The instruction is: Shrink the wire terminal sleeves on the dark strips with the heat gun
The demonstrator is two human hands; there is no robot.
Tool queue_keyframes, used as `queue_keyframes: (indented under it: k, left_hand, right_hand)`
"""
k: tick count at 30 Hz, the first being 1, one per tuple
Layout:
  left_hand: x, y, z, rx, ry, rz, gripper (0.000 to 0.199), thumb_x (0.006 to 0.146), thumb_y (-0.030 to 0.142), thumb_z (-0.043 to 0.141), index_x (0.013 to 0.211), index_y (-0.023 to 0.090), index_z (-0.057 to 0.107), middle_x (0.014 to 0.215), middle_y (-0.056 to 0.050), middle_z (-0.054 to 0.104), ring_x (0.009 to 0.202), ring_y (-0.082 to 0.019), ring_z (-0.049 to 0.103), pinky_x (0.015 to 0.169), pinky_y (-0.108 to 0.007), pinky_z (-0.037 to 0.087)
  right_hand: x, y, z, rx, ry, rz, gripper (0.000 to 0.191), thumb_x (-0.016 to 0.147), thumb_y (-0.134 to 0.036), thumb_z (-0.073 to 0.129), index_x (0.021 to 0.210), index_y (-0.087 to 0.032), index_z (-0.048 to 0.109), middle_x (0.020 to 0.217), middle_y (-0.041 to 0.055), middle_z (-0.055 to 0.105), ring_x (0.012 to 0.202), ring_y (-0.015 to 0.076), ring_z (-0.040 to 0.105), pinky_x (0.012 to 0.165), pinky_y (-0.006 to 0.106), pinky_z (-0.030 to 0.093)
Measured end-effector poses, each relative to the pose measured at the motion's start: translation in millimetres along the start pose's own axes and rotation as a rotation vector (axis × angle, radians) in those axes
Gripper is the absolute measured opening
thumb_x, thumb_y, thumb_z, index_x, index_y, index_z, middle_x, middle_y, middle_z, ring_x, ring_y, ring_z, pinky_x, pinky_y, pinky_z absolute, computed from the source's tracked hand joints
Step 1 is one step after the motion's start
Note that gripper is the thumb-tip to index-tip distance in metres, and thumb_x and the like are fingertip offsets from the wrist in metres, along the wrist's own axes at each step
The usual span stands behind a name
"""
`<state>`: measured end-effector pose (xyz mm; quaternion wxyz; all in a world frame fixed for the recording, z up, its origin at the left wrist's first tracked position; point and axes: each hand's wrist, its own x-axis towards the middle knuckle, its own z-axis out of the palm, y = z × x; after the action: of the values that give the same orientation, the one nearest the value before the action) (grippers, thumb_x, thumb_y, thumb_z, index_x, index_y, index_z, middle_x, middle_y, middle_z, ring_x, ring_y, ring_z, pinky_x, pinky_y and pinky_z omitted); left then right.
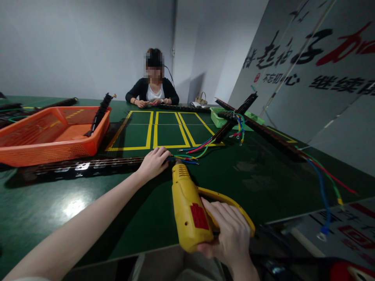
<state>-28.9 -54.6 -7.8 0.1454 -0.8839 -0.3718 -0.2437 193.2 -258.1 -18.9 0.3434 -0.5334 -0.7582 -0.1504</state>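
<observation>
My right hand (230, 226) is wrapped round the handle of a yellow heat gun (187, 210) with a red label. Its nozzle points at a bundle of coloured wires (187, 157) with metal terminals at their tips. At the end of a long black strip (84, 168) lying across the table, my left hand (154, 162) is closed around the place where those wires come out. The nozzle tip is close beside my left fingers; whether it touches the wires I cannot tell.
An orange basket (58, 150) with a black strip leaning in it stands at the left. Crossed black strips (263, 130) with hanging wires rest over a green basket (216, 119) at the right. Across the green table (131, 234) sits another person (154, 88), hands on the tabletop.
</observation>
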Motion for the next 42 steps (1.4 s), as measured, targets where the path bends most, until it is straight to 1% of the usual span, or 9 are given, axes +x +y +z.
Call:
queue_keyframes:
  k: [5, 9, 11, 13, 16, 18, 23, 30, 42]
  left_hand:
    - [0, 1, -0.4, 0.051, -0.013, 0.001, 0.018, 0.088, 0.023, 0.044, 0.103, 0.02, 0.052, 0.106, -0.009, 0.056, 0.095, -0.024, 0.05, 0.078, -0.036, 0.048]
    - [1, 1, 0.1, 0.055, -0.017, -0.016, 0.017, 0.089, 0.025, 0.045, 0.103, 0.019, 0.052, 0.107, -0.009, 0.055, 0.092, -0.023, 0.051, 0.073, -0.034, 0.047]
    - [1, 1, 0.8, 0.047, -0.016, -0.019, 0.017, 0.09, 0.027, 0.045, 0.103, 0.019, 0.052, 0.108, -0.01, 0.055, 0.091, -0.023, 0.051, 0.072, -0.034, 0.047]
    - [1, 1, 1.7, 0.049, -0.013, -0.016, 0.017, 0.091, 0.029, 0.044, 0.102, 0.02, 0.052, 0.108, -0.009, 0.055, 0.091, -0.022, 0.051, 0.071, -0.033, 0.046]
    - [1, 2, 2.7, 0.075, -0.005, -0.019, 0.017, 0.093, 0.031, 0.041, 0.098, 0.02, 0.052, 0.105, -0.009, 0.056, 0.091, -0.022, 0.051, 0.069, -0.032, 0.045]
    - [1, 3, 2.8, 0.075, 0.007, -0.033, 0.018, 0.093, 0.031, 0.04, 0.095, 0.02, 0.053, 0.101, -0.008, 0.057, 0.09, -0.022, 0.051, 0.066, -0.031, 0.044]
    - [2, 4, 1.6, 0.026, 0.041, -0.045, 0.019, 0.094, 0.031, 0.038, 0.089, 0.019, 0.052, 0.094, -0.006, 0.058, 0.087, -0.02, 0.052, 0.063, -0.029, 0.043]
    - [2, 3, 3.1, -0.015, 0.056, -0.051, 0.015, 0.092, 0.032, 0.043, 0.091, 0.019, 0.051, 0.098, -0.006, 0.057, 0.092, -0.02, 0.053, 0.067, -0.029, 0.047]
    - [2, 2, 3.4, -0.01, 0.02, -0.089, 0.015, 0.092, 0.033, 0.042, 0.091, 0.02, 0.05, 0.099, -0.006, 0.055, 0.094, -0.021, 0.053, 0.069, -0.031, 0.048]
  right_hand:
    - [-9, 22, -16, -0.074, 0.044, -0.048, 0.093, 0.074, -0.085, 0.017, 0.115, -0.015, 0.063, 0.091, 0.0075, 0.068, 0.082, 0.0196, 0.062, 0.075, 0.031, 0.04]
    - [-19, 50, -28, -0.162, 0.051, -0.092, 0.09, 0.081, -0.077, 0.01, 0.121, -0.014, 0.059, 0.097, 0.0084, 0.069, 0.086, 0.0199, 0.064, 0.077, 0.03, 0.042]
    - [-24, 66, -33, -0.185, 0.081, -0.044, 0.078, 0.09, -0.066, 0.011, 0.119, -0.013, 0.06, 0.1, 0.0086, 0.069, 0.09, 0.0196, 0.064, 0.078, 0.029, 0.043]
    - [-30, 80, -37, -0.22, 0.13, 0.031, 0.051, 0.096, -0.047, 0.027, 0.11, -0.014, 0.064, 0.094, 0.0063, 0.07, 0.085, 0.017, 0.064, 0.074, 0.027, 0.044]
    - [-35, 90, -38, -0.247, 0.201, 0.069, 0.027, 0.091, -0.027, 0.042, 0.086, -0.017, 0.067, 0.079, 0.0027, 0.069, 0.074, 0.0152, 0.063, 0.072, 0.026, 0.044]
    - [-37, 91, -36, -0.25, 0.231, 0.058, 0.026, 0.089, -0.022, 0.042, 0.079, -0.017, 0.065, 0.075, 0.0026, 0.067, 0.071, 0.0153, 0.062, 0.07, 0.027, 0.043]
    - [-40, 88, -27, -0.25, 0.32, 0.043, 0.028, 0.087, -0.017, 0.038, 0.078, -0.016, 0.064, 0.072, 0.0038, 0.067, 0.07, 0.0156, 0.062, 0.069, 0.029, 0.043]
    - [-43, 88, -19, -0.238, 0.458, 0.018, 0.03, 0.084, -0.014, 0.035, 0.076, -0.016, 0.064, 0.067, 0.0045, 0.067, 0.068, 0.0163, 0.063, 0.071, 0.031, 0.045]
    - [-37, 61, -9, -0.201, 0.434, 0.045, 0.031, 0.084, -0.014, 0.033, 0.079, -0.016, 0.063, 0.069, 0.0035, 0.067, 0.07, 0.0154, 0.063, 0.073, 0.031, 0.043]
